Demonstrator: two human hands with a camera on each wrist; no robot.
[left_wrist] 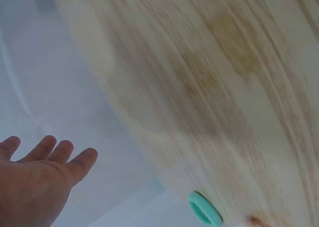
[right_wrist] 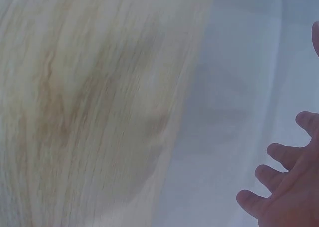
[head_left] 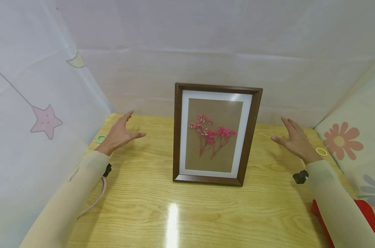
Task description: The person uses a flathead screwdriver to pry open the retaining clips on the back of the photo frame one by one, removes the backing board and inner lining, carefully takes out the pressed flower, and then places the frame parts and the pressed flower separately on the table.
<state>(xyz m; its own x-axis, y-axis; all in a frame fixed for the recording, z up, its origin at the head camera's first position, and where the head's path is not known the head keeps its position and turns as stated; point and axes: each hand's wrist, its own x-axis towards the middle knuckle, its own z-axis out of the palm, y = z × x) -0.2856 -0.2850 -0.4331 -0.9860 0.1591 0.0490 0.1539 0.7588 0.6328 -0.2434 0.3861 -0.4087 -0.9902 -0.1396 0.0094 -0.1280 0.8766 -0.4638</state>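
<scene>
A brown picture frame [head_left: 177,137] with a white mat and pink dried flowers stands upright on the wooden table, near its back edge. To its left, my left hand [head_left: 119,133] hovers with fingers extended and thumb apart, touching nothing. My right hand [head_left: 294,139] is held in the air on the other side, palm toward the frame, fingers spread. In the left wrist view the left hand [left_wrist: 40,182] shows bare fingers with nothing in them. The right hand [right_wrist: 286,182] likewise holds nothing in the right wrist view.
A green ring [head_left: 101,138] lies at the table's left edge, beside the left wrist. On the right edge is a yellow ring [head_left: 321,151]. Red cloth [head_left: 370,217] lies under the right forearm. Pale curtains [head_left: 144,62] enclose the wooden table [head_left: 138,206] at the back and sides.
</scene>
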